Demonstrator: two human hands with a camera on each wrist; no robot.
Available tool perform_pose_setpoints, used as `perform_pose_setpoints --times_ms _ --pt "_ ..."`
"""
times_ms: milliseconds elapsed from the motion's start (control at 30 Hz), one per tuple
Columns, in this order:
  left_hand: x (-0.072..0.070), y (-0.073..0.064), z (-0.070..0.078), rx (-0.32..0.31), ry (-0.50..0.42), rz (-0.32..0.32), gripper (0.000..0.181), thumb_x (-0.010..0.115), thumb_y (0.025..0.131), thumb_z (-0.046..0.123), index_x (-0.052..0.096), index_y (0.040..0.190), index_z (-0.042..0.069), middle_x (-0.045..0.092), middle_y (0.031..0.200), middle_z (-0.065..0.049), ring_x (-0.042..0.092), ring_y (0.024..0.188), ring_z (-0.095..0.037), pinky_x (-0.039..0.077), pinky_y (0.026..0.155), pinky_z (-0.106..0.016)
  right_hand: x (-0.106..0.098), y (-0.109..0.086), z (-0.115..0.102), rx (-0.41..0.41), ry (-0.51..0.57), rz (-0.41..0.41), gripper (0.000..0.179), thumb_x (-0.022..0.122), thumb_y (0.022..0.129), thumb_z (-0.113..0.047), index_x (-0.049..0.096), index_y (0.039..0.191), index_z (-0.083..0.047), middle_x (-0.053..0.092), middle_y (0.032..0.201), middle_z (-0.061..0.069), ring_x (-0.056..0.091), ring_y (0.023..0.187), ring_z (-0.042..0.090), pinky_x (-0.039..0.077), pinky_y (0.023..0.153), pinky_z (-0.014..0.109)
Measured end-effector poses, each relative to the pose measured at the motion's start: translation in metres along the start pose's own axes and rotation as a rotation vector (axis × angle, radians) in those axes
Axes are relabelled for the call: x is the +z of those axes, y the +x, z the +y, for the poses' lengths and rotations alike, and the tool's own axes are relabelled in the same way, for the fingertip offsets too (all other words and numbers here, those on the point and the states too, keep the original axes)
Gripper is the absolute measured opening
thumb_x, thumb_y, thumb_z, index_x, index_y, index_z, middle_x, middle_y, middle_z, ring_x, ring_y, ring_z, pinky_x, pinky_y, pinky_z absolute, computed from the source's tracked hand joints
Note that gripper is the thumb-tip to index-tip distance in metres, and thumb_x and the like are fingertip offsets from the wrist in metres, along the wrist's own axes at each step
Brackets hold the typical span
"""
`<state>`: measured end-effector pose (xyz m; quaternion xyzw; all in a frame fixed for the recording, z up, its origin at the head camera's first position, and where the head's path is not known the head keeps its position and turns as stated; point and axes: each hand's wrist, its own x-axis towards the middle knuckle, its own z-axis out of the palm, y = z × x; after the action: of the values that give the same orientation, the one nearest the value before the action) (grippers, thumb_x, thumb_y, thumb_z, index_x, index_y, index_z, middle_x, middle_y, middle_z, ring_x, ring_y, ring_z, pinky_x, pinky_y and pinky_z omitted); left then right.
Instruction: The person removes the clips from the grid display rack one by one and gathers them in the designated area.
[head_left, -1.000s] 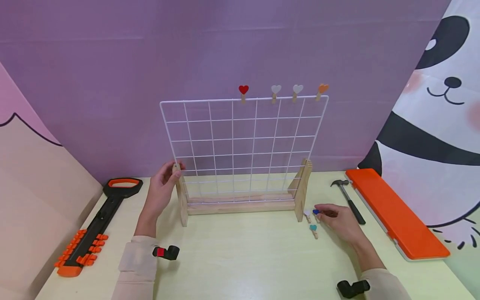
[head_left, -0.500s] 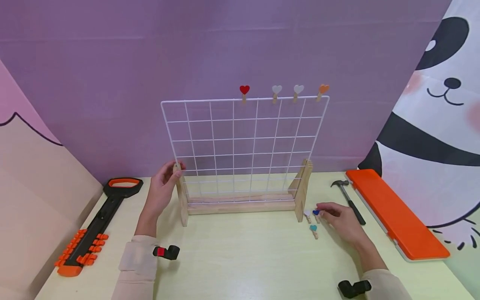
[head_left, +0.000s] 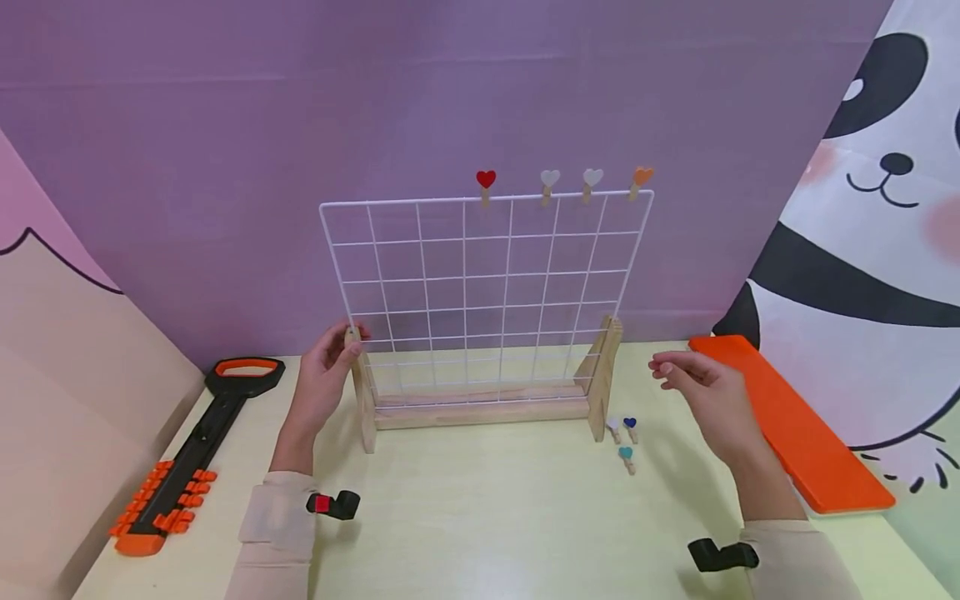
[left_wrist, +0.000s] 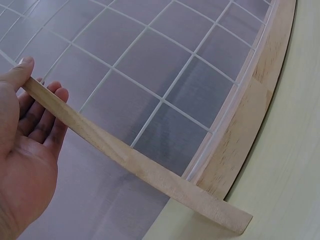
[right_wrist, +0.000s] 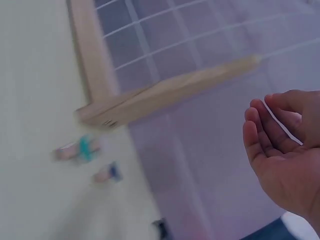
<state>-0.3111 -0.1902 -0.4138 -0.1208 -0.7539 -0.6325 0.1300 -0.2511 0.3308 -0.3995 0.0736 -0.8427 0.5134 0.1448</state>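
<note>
A white wire grid panel (head_left: 487,275) stands upright in a wooden stand (head_left: 480,414). My left hand (head_left: 324,375) grips the top of the stand's left side post; in the left wrist view the thumb lies on one side of the post (left_wrist: 125,155) and the fingers on the other. Heart clothespins sit along the grid's top wire: a red one (head_left: 486,182), two white ones and an orange one (head_left: 642,177). My right hand (head_left: 708,400) hovers right of the stand, fingers loosely bent, holding nothing. Below it lie a dark blue clothespin (head_left: 630,425), a whitish one (head_left: 613,428) and a teal one (head_left: 626,455).
At the left lies a black and orange tool (head_left: 210,425) with rows of orange pegs. A long orange case (head_left: 802,433) lies at the right, partly behind my right arm. The hammer is hidden in the head view. A purple backdrop (head_left: 450,100) rises behind the table.
My right hand has left the dark blue clothespin and risen up and to the right, now covering the hammer. The clothespin stays on the table. My left hand keeps its grip.
</note>
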Motion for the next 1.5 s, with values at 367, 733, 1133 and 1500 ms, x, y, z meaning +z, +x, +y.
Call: perform_pose_setpoints --times_ms 367,733,1133,1500 --pt "-0.001 0.000 -0.002 -0.003 0.005 0.009 0.046 0.058 0.106 0.028 0.052 0.147 0.007 0.061 0.139 -0.015 0.059 0.120 -0.005 0.047 0.100 -0.010 -0.005 0.032 -0.087 -0.183 0.243 -0.037 0.026 0.063 0.103 -0.011 0.068 0.122 0.006 0.077 0.106 -0.006 0.070 0.094 0.008 0.054 0.090 0.011" --pt "0.002 0.002 -0.002 0.000 -0.003 -0.002 0.046 0.058 0.106 0.032 0.053 0.146 0.011 0.061 0.140 -0.014 0.058 0.120 -0.008 0.046 0.101 -0.009 -0.009 0.048 -0.149 -0.233 0.096 -0.040 0.031 0.064 0.103 -0.019 0.068 0.125 0.002 0.076 0.112 -0.003 0.070 0.099 0.011 0.051 0.095 0.011" --pt "0.000 0.002 -0.004 -0.010 0.007 0.000 0.049 0.058 0.106 0.034 0.051 0.148 0.010 0.061 0.140 -0.011 0.058 0.123 -0.008 0.046 0.102 -0.009 -0.006 0.065 -0.197 -0.325 0.256 -0.103 0.025 0.066 0.100 -0.010 0.070 0.120 0.005 0.076 0.108 0.005 0.071 0.100 0.015 0.054 0.094 0.013" --pt "0.000 0.001 -0.002 -0.013 0.009 -0.004 0.049 0.057 0.105 0.036 0.052 0.147 0.011 0.060 0.141 -0.012 0.057 0.123 -0.008 0.045 0.104 -0.010 0.004 0.081 -0.233 -0.358 0.303 -0.116 0.024 0.070 0.098 -0.010 0.072 0.117 0.005 0.076 0.105 0.009 0.072 0.098 0.018 0.056 0.092 0.015"
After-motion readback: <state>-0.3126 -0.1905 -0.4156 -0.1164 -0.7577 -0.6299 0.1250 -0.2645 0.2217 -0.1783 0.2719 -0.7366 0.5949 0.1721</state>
